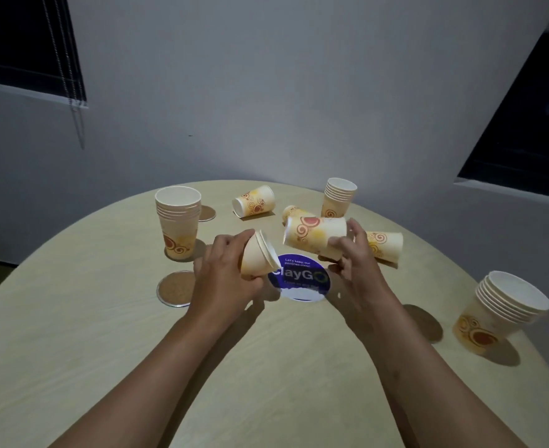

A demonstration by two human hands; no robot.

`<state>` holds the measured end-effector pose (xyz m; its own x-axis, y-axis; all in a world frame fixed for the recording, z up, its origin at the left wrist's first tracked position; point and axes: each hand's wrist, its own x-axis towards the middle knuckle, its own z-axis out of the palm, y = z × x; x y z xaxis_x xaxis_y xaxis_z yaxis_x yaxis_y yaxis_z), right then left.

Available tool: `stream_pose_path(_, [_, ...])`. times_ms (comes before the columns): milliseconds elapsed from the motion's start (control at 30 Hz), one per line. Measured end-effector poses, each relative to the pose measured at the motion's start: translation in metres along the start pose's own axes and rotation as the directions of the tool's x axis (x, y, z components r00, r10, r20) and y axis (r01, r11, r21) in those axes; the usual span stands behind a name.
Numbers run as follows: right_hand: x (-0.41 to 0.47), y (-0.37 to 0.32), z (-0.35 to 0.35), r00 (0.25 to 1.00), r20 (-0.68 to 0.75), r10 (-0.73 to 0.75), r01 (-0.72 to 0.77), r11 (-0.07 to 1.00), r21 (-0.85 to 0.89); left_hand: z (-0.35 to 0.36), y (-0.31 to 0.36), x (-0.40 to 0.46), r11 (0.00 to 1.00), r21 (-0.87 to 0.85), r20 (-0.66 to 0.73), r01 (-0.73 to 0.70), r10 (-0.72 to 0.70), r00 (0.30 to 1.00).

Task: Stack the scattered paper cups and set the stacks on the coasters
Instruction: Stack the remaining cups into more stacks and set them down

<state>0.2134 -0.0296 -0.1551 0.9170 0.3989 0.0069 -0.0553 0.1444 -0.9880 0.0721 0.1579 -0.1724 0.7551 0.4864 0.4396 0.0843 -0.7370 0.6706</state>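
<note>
My left hand grips a small stack of paper cups, tilted with the rims pointing right. My right hand holds a single patterned cup on its side in the air, its base toward the left stack. Three upright stacks stand on the table: far left, far right-centre and near right. Loose cups lie on their sides at the back, behind my held cup and to the right. A bare cork coaster lies left of my left hand.
The round beige table carries a blue round sticker at its centre. Another coaster shows behind the far left stack, and a dark one lies near the right stack. A grey wall and dark windows stand behind.
</note>
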Motion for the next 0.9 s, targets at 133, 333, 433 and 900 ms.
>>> stream_pose_path(133, [-0.007,-0.006,0.014,0.976,0.216,0.032,0.067,0.898,-0.435,0.003,0.005,-0.003,0.999,0.042,-0.022,-0.005,0.006,1.000])
stream_pose_path(333, [0.000,-0.014,0.029,0.942,0.324,0.085,0.110,0.835,-0.539,-0.001,-0.004,-0.001,0.998,0.035,-0.017,-0.048,0.049,0.999])
stream_pose_path(433, [0.001,-0.009,0.043,0.882,0.435,0.181,0.141,0.779,-0.611,0.002,0.000,-0.002,0.996,0.021,0.029,-0.090,0.089,0.996])
stream_pose_path(900, [0.114,0.010,0.135,0.917,0.318,-0.240,0.364,0.181,-0.913,-0.003,-0.020,0.006,0.922,-0.358,-0.176,0.148,-0.222,0.959])
